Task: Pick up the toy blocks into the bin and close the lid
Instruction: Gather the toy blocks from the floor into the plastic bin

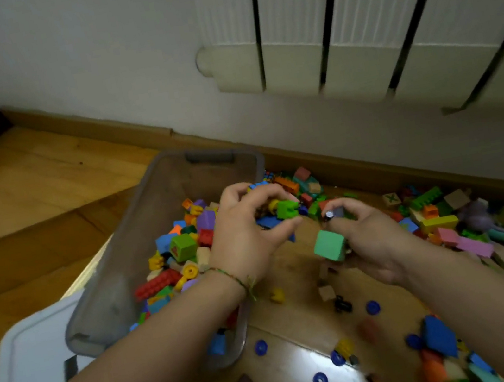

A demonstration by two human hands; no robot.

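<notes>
Head view: left hand (pixel 246 242) clutches a loose bunch of blocks (pixel 287 210), right hand (pixel 372 237) grips a green cube (pixel 330 246), both at the bin (pixel 147 208) edge, so bits might drop outside.

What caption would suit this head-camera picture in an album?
Left hand grips a green brick, right hand a green cube, by the part-filled bin; blocks litter the floor.

Translucent grey plastic bin (pixel 137 230), glossy wooden floor (pixel 25 182), matt plastic blocks (pixel 183 245)
</notes>
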